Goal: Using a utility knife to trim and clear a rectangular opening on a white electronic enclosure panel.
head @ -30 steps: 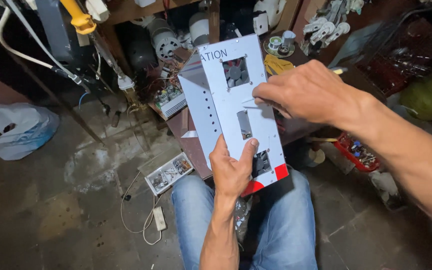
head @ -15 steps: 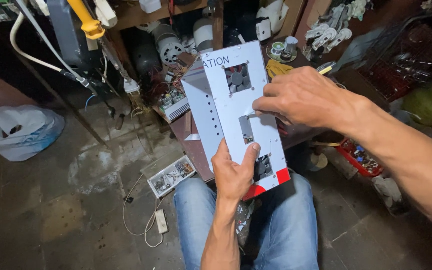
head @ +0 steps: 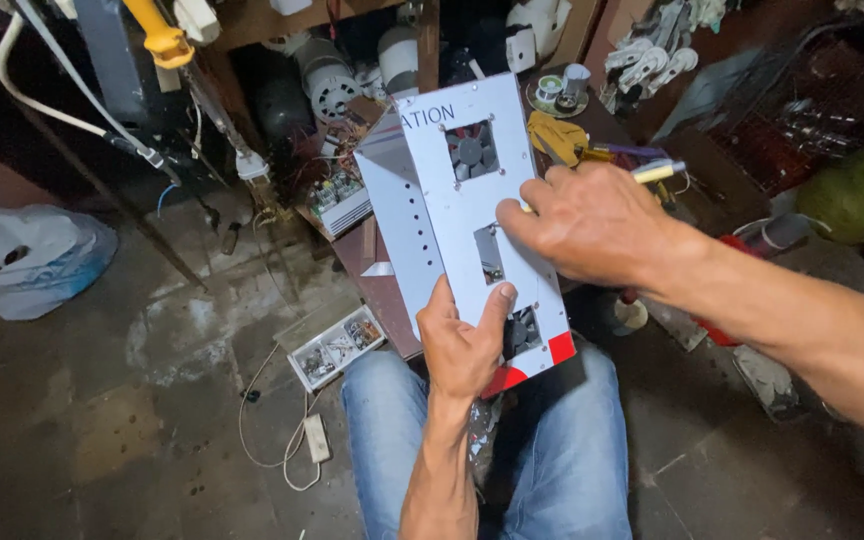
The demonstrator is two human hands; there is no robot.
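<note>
My left hand (head: 464, 343) grips the lower edge of a grey metal cover panel (head: 457, 205), held upright over my lap. The panel has a folded side with small holes, square cut-outs showing a fan (head: 472, 151), and a red corner (head: 552, 355) at the bottom. My right hand (head: 592, 220) rests on the panel's middle right, fingers curled around a thin tool with a yellow handle (head: 658, 171) whose tip is hidden against the panel near the middle cut-out.
A brown board (head: 387, 295) lies under the panel. A tray of small parts (head: 337, 348) and a white power strip (head: 316, 438) with cord lie on the concrete floor. A white plastic bag (head: 22, 260) sits left. Cluttered shelves with motors, cables and tools fill the back.
The view has shifted slightly and the panel sits a little lower. My right hand has slid a bit down and right on the panel; the left hand keeps its grip.
</note>
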